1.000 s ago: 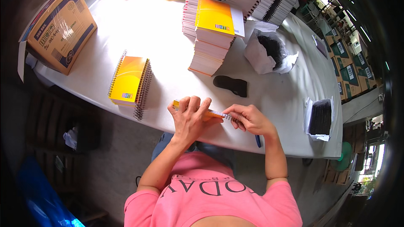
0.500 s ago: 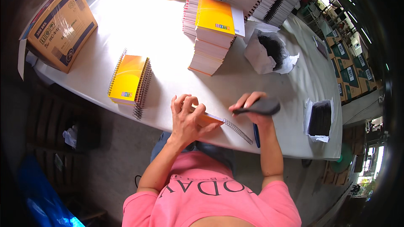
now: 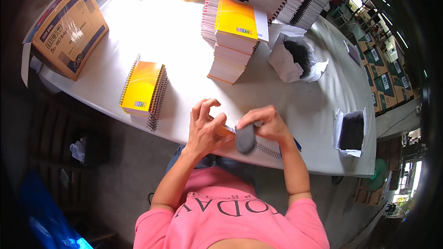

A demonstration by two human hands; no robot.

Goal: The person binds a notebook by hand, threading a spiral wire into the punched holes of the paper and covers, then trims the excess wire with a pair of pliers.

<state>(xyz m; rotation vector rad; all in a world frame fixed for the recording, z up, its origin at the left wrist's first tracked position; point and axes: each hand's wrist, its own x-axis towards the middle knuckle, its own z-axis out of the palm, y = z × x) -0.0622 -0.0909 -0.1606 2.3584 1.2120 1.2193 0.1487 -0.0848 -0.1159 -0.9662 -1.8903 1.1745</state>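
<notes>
I see my right hand [image 3: 267, 124] gripping a dark tool [image 3: 245, 138] over the spiral [image 3: 266, 150] of a notebook [image 3: 225, 130] which my left hand [image 3: 205, 129] presses with spread fingers, a yellow stack [image 3: 143, 87] further left.

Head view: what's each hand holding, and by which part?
Right hand holds a dark grey oval block by its upper end. Left hand presses an orange notebook near its wire spiral; exact grip hidden.

A yellow-orange notebook [image 3: 142, 87] with dark wire spiral is lying on the white table [image 3: 184, 46]; the cardboard box [image 3: 69, 30] is showing brown with blue print; the person's shirt [image 3: 230, 216] is showing pink.
</notes>
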